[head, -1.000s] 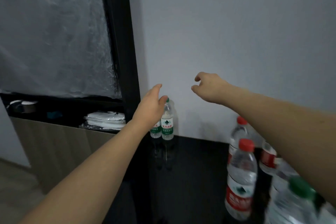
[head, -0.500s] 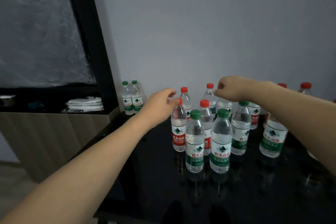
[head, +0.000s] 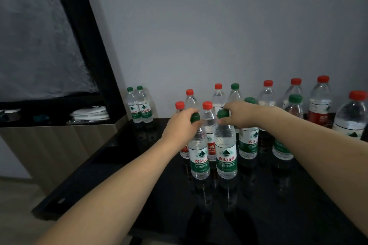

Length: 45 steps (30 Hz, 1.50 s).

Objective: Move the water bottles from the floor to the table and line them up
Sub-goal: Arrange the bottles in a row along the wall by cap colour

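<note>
Green-capped pair of small bottles [head: 140,105] stands against the wall, well left of the left hand [head: 180,125]. That hand's fingers curl over the cap of the left green-label bottle [head: 199,157], upright on the black table [head: 119,165]. Just beside it, touching, the right green-label bottle [head: 226,155] has its cap gripped by the right hand [head: 242,114]. Behind both hands, red-cap bottles [head: 208,125] crowd close. Risk, imo: cap-only grips let bottles swing w/ a quick lift, clipping neighbours & toppling several on the slick top.
</note>
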Motion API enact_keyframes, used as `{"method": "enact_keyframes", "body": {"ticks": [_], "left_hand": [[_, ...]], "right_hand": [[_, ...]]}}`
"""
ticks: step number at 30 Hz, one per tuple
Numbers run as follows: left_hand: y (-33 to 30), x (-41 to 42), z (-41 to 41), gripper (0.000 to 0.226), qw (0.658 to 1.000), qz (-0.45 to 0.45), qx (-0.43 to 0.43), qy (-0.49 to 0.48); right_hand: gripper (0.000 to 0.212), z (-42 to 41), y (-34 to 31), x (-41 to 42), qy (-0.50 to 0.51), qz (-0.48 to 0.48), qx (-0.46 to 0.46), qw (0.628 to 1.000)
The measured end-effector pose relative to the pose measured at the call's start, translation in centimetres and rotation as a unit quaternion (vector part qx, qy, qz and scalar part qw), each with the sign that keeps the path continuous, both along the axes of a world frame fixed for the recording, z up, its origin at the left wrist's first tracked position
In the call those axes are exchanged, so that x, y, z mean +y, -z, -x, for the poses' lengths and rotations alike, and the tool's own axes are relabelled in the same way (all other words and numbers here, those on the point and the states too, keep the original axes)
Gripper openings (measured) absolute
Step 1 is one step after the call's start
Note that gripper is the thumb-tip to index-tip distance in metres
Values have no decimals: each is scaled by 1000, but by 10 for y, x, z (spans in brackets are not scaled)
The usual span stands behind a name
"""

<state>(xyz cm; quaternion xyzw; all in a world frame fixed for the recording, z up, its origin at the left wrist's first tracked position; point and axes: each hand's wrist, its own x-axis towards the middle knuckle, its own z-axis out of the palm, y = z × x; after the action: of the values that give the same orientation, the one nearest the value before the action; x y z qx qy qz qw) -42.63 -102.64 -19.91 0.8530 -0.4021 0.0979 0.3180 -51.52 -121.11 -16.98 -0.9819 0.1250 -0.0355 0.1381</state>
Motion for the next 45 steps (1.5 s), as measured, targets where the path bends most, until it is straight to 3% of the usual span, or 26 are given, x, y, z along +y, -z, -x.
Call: {"method": "enact_keyframes", "body": {"ticks": [4,10,20,25,29,45], "left_hand": [[4,-2,3,33,999,1,-32,-18],[-11,27,5,36,999,16,-11,-29],[-147,100,-26,35,994,70,-45,-65],[-205,120,-74,33,995,52,-59,-67],[-216,121,-135,29,994,56,-53,-78],[-109,11,-381,38,996,60,47,-40]], "right_hand": [[37,-3,4,3,25,11,-51,998],[33,3,-18,22,1,30,-8,1000],[38,-11,-140,78,-34,13,-70,997],[37,-61,-204,90,-44,-2,-146,988],[35,-123,-228,84,-52,-14,-151,987],[34,-387,-111,-3,-44,-20,-35,998]]}}
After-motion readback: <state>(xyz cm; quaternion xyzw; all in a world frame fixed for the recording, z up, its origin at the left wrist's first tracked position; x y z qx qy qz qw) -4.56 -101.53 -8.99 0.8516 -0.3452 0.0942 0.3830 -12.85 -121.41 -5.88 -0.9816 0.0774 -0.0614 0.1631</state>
